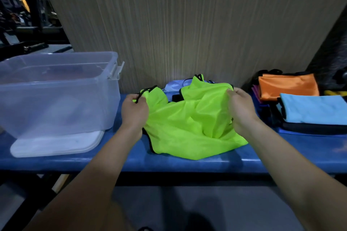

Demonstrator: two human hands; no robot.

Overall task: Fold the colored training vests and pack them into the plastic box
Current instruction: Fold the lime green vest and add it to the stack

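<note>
Blue desk (281, 155) carries one clear plastic box (56, 95), two folded vests, orange (287, 86) and light blue (315, 110), and one crumpled green vest (187, 123), gripped by two hands, left (134, 111) and right (241, 107).

Beige striped wall panel (187, 24), blue bench (187, 165), grey floor (159, 202), dim light

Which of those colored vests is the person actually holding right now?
The neon green vest, gripped by both hands. The orange vest and light blue vest lie folded, untouched, at right.
</note>
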